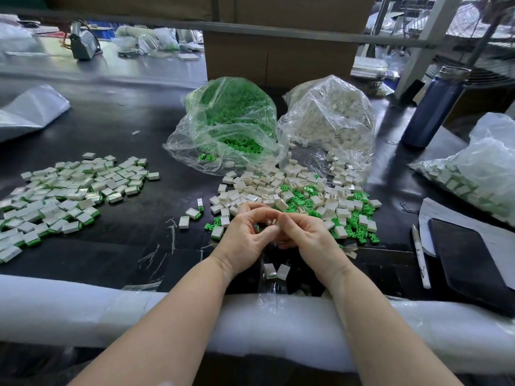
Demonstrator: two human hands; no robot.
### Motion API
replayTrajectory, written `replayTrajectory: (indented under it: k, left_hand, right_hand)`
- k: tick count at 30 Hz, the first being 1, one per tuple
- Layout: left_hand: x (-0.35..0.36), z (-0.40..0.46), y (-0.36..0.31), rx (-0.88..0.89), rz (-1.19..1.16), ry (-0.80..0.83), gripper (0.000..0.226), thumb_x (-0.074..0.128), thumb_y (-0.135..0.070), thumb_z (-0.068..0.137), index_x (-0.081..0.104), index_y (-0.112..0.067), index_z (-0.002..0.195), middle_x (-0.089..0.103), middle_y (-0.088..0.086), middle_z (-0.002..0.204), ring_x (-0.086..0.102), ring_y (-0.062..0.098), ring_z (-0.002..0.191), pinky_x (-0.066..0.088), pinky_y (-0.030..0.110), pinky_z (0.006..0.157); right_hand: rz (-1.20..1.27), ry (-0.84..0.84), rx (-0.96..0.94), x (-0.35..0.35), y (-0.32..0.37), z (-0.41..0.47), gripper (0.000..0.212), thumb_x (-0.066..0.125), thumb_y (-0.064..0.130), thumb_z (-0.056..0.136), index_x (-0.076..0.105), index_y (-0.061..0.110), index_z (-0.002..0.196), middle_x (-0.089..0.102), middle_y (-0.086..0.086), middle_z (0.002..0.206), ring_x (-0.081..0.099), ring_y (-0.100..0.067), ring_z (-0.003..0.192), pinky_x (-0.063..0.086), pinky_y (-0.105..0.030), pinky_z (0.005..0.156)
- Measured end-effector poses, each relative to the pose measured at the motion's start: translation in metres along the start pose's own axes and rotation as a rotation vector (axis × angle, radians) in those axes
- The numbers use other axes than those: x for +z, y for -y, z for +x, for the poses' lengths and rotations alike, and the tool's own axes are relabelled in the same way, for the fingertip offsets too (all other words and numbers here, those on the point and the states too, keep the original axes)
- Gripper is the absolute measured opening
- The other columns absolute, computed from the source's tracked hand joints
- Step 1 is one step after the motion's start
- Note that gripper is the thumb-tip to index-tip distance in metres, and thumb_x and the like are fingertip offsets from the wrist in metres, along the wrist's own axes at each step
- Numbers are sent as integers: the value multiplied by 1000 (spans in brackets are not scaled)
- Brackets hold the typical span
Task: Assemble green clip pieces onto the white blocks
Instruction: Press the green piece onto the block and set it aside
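Observation:
My left hand (245, 238) and my right hand (303, 235) meet over the black table, fingers curled toward each other. Between the fingertips a small white block (272, 220) is pinched by both hands. A bit of green shows inside my left palm (256, 227), mostly hidden. Just beyond the hands lies a loose heap of white blocks (278, 188) mixed with green clip pieces (303, 203). A spread of assembled white-and-green pieces (64, 199) covers the table's left side.
Two open clear bags stand behind the heap, one of green clips (231, 121), one of white blocks (331, 118). A blue bottle (434, 107), another bag (479, 168), a dark phone (471, 263) and a pen (420, 257) are at right. White foam (83, 302) pads the near edge.

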State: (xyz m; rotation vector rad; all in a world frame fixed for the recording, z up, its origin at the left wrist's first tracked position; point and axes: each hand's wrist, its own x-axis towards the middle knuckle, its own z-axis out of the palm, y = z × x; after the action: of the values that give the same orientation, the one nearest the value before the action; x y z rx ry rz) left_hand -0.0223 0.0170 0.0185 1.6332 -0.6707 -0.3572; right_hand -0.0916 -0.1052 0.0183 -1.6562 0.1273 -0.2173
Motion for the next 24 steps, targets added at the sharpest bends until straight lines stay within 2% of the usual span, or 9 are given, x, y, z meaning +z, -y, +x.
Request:
replayTrajectory:
  k: [2,5,9,12,17,24]
  left_hand:
    - [1,-1,-2,-2,17,18,13,67,-7,82,68,-17,90,45,4,112,51,-5,93,43,9,87]
    - [2,-2,-5,2,92,52,16,66,-6,83,67,-20,91,44,10,117,49,9,105,40,16,98]
    - [2,-3,-7,14,173,84,18,63,-4,84,65,-20,92,44,11,115,49,18,108,38,30,105]
    - [3,-4,-6,31,217,99,20,60,-4,85,64,-22,91,45,6,110,50,16,103,39,33,103]
    - [4,-3,-2,68,257,91,24,57,-2,83,62,-24,91,45,-5,100,54,19,96,45,40,95]
    - [4,-2,1,87,301,91,22,57,-3,84,63,-21,95,43,-11,97,54,18,95,45,42,94]
  right_hand:
    - [11,-16,6,-1,-1,1,19,52,20,93,72,19,92,67,0,74,61,-7,70,51,-18,63]
    - [84,-48,24,-1,0,0,19,58,13,90,74,21,83,68,-3,71,60,-8,65,51,-16,60]
    - [96,-59,33,-3,0,0,18,61,11,88,75,18,80,64,-7,67,56,-11,61,48,-16,57]
    - [89,-61,40,-3,0,0,14,62,11,87,75,15,83,62,-11,68,54,-14,62,47,-17,57]
    - [75,-80,43,-2,0,-1,16,63,11,86,76,15,79,61,-6,63,51,-11,59,45,-17,56]
    - [95,-83,41,-3,0,-1,15,64,11,85,76,14,77,61,-8,65,51,-11,58,45,-16,55]
